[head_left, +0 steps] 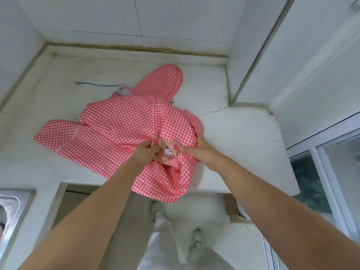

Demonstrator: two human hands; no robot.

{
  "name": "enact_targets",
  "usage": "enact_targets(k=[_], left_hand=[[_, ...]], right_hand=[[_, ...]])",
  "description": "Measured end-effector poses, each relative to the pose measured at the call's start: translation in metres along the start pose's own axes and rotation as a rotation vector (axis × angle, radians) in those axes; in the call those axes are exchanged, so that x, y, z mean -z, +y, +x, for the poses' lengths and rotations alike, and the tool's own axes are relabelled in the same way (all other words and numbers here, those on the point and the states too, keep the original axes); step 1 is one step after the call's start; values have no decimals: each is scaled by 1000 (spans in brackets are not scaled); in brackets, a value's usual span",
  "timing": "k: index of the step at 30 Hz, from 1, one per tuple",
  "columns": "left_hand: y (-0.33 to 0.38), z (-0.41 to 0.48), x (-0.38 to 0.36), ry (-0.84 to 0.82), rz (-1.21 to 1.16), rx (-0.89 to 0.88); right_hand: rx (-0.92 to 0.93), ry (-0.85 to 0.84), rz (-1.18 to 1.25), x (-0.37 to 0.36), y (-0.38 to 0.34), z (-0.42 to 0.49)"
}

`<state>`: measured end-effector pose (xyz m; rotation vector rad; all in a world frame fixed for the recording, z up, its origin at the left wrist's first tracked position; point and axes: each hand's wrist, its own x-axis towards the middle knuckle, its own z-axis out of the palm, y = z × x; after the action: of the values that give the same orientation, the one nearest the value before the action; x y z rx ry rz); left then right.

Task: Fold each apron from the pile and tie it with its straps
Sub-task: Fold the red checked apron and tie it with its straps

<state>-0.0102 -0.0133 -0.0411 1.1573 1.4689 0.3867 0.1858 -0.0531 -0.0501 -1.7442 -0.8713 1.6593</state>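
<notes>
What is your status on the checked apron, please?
Left grip and right grip both pinching the apron at its near middle. Apron unfolded, crumpled on the counter, near edge hanging over. Striped cloth beneath far side.

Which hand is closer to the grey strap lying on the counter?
Left. The left hand grips the red-checked apron below and right of the grey strap; the right hand holds it farther right.
</notes>
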Motion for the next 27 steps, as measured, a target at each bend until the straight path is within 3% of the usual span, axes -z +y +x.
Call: enact_targets(k=[4,8,13,17,19,24,27], left_hand=[[-21,-36,-23,-33,-48,92],[-31,-68,-41,42,-258,155],[-51,-100,-58,155,34,57],[-71,-126,-53,-10,95,-53],[-84,-137,-47,-86,78,-35],[-130,-158,-25,-278,403,13],[-150,-174,-22,-402,533,-56]], right_hand=[[49,67,-77,11,32,-32],[51,-74,-177,21,56,-74],[-97,-261,-236,21,80,-116],[-69,-70,-64,14,103,-134],[-40,-1,-123,0,111,-145],[-330,-224,-385,-38,136,-174],[-228,-100,-218,-57,147,-189]])
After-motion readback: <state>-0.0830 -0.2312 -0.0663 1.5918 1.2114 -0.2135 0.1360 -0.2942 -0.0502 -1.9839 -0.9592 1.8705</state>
